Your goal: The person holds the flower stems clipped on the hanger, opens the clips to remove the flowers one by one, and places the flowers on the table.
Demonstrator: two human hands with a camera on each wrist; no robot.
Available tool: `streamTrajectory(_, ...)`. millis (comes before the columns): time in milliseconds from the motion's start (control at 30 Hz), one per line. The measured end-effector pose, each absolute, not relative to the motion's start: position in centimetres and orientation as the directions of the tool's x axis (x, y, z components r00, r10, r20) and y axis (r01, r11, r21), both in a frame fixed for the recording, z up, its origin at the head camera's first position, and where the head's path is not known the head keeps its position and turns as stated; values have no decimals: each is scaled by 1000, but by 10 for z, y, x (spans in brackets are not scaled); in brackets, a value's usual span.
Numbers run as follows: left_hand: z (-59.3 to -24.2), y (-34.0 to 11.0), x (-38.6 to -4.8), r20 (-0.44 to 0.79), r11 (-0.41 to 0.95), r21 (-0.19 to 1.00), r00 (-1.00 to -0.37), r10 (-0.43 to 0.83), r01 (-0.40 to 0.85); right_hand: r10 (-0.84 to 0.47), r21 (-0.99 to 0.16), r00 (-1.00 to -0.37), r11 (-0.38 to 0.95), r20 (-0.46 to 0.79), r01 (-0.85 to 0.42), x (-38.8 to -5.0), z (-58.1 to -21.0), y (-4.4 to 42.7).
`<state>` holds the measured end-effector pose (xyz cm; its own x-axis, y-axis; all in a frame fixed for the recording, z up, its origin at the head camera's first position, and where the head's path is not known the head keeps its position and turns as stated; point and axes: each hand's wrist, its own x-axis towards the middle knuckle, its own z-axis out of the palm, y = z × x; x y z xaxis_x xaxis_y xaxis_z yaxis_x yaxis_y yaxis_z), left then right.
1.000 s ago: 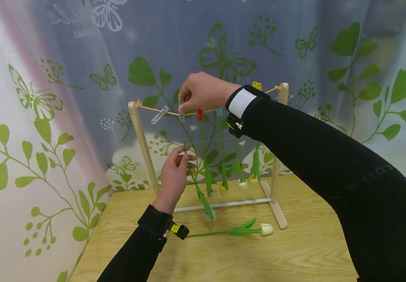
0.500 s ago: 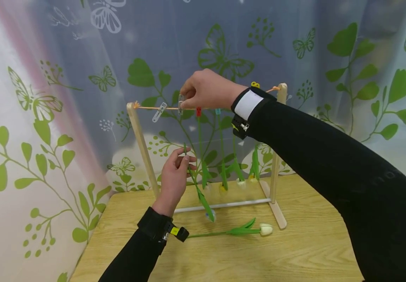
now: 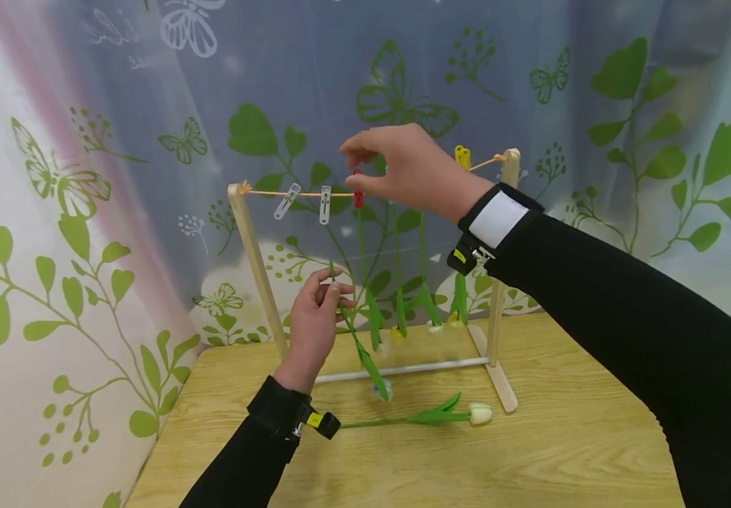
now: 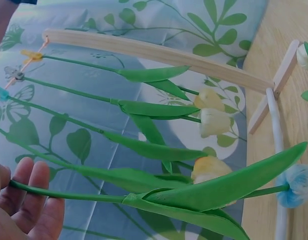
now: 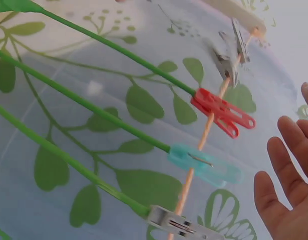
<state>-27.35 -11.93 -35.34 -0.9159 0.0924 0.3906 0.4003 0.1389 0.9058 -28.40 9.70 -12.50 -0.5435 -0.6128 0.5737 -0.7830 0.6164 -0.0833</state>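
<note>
My left hand (image 3: 316, 310) pinches the green stem of a tulip with a pale blue flower (image 4: 299, 185), its bloom hanging downward over the table. My right hand (image 3: 413, 166) is raised at the rope, fingers loosely spread and holding nothing. It is nearest the red clothespin (image 5: 214, 106), and the right wrist view shows a gap between them. Two clear clothespins, one upright (image 3: 325, 205) and one tilted (image 3: 286, 202), sit on the orange rope (image 5: 206, 132) left of the red one. Red, teal (image 5: 194, 160), grey (image 5: 176, 225) and yellow (image 3: 463, 156) clothespins grip stems of upside-down tulips.
The rope runs between two wooden posts, left (image 3: 254, 261) and right (image 3: 499, 303), joined low by a white bar (image 3: 435, 367). A white tulip (image 3: 480, 413) lies on the wooden table (image 3: 467, 466) in front. A leaf-patterned curtain (image 3: 213, 85) hangs behind.
My right hand has let go of the upright clear clothespin, which stays on the rope, and has moved right towards the red one. The left hand with the blue tulip has hardly moved.
</note>
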Motion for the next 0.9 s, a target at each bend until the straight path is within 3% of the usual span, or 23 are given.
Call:
streamTrajectory(200,-353,-120,-272,411,115,901,-908,83,419,-647,-60,-462,542,607,-838,-275,-153,102)
streamTrajectory(333,-351,-119,-268,416,92,901,-905,87,424,-681,-74,-457,513,572,-855,-273,-188,105)
streamTrajectory(533,-347,-116,-261,404,23,912,-908,114,409,-708,-127,-536,545,461,-829,-267,-240,117)
streamTrajectory(900,-325,-109,-234,429,-28,903,-895,127,429,-641,-285,-716,657,277,-698,-252,-313,120)
